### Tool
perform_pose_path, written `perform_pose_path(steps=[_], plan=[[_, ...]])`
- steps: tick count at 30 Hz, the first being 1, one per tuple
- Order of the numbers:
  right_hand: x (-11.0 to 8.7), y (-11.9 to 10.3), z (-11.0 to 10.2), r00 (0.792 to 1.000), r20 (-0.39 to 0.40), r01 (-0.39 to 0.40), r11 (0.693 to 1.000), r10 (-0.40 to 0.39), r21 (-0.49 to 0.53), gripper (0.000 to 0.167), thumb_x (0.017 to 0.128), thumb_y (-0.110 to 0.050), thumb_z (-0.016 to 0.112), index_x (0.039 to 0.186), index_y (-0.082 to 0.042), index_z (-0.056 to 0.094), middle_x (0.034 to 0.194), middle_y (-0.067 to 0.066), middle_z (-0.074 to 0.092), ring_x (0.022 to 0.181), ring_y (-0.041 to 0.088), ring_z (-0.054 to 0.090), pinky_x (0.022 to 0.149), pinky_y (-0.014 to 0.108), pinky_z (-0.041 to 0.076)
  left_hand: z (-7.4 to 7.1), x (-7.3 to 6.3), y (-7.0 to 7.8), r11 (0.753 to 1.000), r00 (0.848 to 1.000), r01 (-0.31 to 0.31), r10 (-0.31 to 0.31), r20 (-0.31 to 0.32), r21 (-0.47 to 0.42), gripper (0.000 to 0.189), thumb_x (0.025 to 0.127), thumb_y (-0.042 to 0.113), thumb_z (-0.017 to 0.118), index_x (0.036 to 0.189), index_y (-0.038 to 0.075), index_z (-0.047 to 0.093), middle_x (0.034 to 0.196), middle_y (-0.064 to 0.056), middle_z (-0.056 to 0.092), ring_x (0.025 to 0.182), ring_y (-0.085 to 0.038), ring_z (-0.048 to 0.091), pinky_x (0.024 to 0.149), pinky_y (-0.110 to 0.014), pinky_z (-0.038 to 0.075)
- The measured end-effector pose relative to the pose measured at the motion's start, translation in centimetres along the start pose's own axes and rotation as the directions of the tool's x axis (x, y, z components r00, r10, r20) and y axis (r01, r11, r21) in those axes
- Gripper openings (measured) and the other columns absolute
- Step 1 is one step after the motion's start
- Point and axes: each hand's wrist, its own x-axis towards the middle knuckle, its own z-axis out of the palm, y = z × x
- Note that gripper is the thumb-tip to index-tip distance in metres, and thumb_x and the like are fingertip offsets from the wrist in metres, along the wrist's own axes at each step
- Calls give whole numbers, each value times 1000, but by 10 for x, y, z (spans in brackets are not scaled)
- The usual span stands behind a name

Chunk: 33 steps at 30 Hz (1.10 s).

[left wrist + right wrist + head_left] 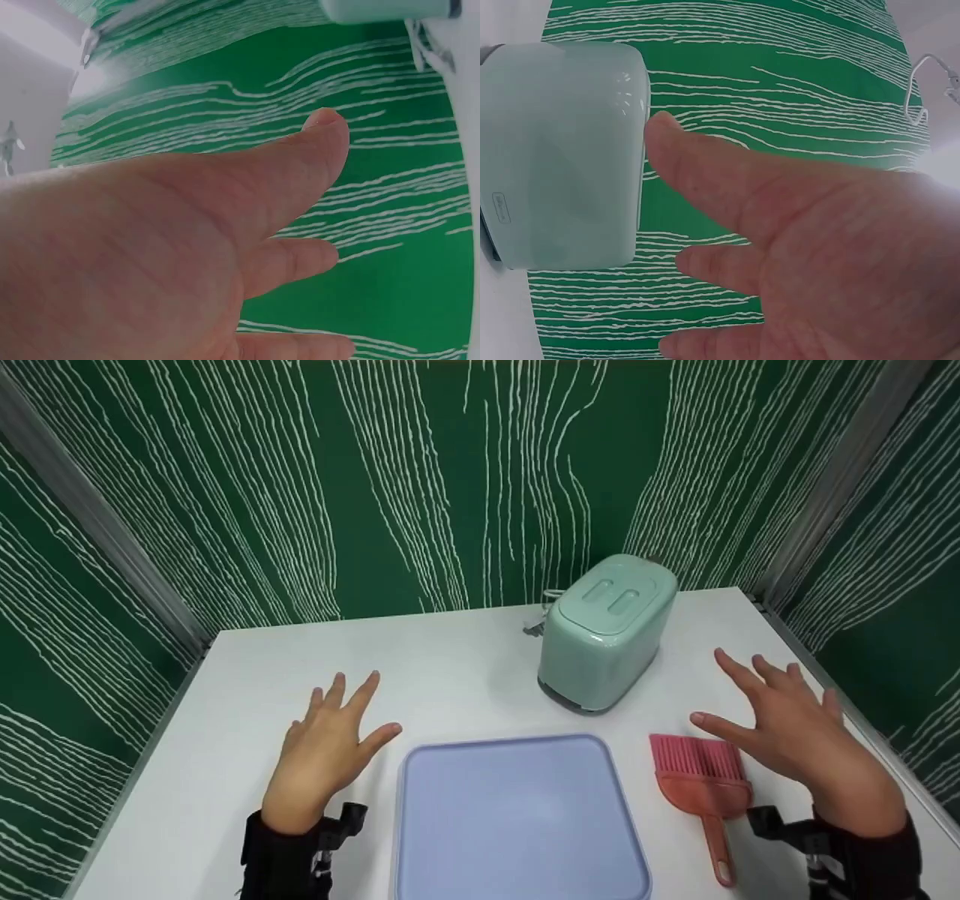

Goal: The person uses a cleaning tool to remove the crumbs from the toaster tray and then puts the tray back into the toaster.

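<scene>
My left hand (pixel 322 750) is held over the table to the left of a pale blue square tray or lid (pixel 517 817), its fingers spread and nothing in them. On the other side, my right hand (pixel 802 727) hovers with fingers apart, also holding nothing. Below and left of it lies a small red hand brush (pixel 705 791) with pink bristles, its handle toward me. Behind the blue piece stands a mint green toaster (pixel 607 637) with two slot shapes on top. In the right wrist view, the toaster (pixel 562 157) shows beyond the thumb.
The white table (pixel 300 652) is bounded by green walls (pixel 480 487) with white wavy lines. Grey metal posts (pixel 840 465) stand at the corners. A cord with a plug (pixel 534 628) lies behind the toaster's left side.
</scene>
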Motion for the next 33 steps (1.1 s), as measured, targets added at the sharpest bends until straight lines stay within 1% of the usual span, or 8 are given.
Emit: perform_pose_path(steps=[4, 8, 16, 20, 23, 25, 29, 33], plan=[[6, -6, 5, 999, 41, -3, 1000, 3, 12, 104, 97, -70, 65, 171, -13, 21, 165, 46, 21, 146, 79, 11, 108, 96, 5, 7, 6, 3, 998, 998, -61, 61, 6, 5, 74, 105, 50, 66, 167, 20, 39, 166, -33, 39, 152, -59, 39, 110, -77, 44], [10, -16, 11, 998, 51, 27, 999, -29, 33, 102, 97, -67, 67, 171, -12, 23, 165, 45, 25, 151, 71, 19, 111, 93, 9, 13, 10, 6, 994, 994, -108, 108, 1, 19, 72, 105, 49, 66, 165, 18, 43, 159, -33, 49, 146, -51, 52, 103, -72, 53], [22, -33, 19, 981, -75, 178, 984, -177, 6, 85, 100, -47, 75, 167, -12, 36, 159, 39, 42, 142, 63, 43, 110, 82, 36, 20, 23, 6, 984, 983, -160, 166, -76, 81, 71, 103, 44, 72, 162, 15, 47, 142, -29, 65, 117, -47, 72, 87, -64, 61], [32, -36, 19, 940, -201, 273, 961, -277, -46, 74, 99, -36, 79, 162, -12, 45, 149, 33, 56, 130, 57, 56, 98, 77, 46, 33, 35, 11, 979, 977, -188, 195, -87, 83, 76, 100, 43, 76, 163, 14, 45, 128, -25, 71, 101, -40, 75, 75, -52, 62], [39, -38, 23, 896, -290, 327, 942, -336, -81, 69, 98, -33, 80, 157, -13, 51, 142, 28, 61, 124, 55, 60, 91, 74, 49, 45, 42, 17, 973, 972, -208, 217, -94, 103, 77, 99, 44, 77, 162, 13, 46, 120, -22, 73, 90, -35, 74, 69, -47, 61], [44, -42, 26, 879, -326, 341, 936, -349, -81, 67, 98, -33, 81, 155, -14, 52, 142, 27, 60, 125, 54, 58, 90, 73, 48, 51, 45, 21, 968, 968, -226, 236, -89, 109, 76, 99, 44, 78, 162, 13, 47, 118, -21, 73, 88, -34, 74, 68, -46, 61], [56, -51, 31, 850, -386, 358, 931, -358, -76, 65, 96, -31, 83, 152, -15, 53, 148, 27, 55, 130, 54, 55, 92, 72, 48, 60, 53, 29, 958, 959, -276, 280, -47, 78, 73, 100, 45, 76, 160, 14, 50, 119, -20, 73, 95, -34, 75, 76, -49, 63], [72, -59, 35, 829, -424, 375, 925, -364, -63, 64, 96, -29, 83, 151, -16, 53, 154, 27, 49, 136, 53, 51, 96, 72, 46, 71, 66, 38, 947, 947, -320, 320, 28, -10, 67, 102, 46, 73, 159, 16, 52, 131, -19, 72, 113, -37, 73, 93, -56, 62]])
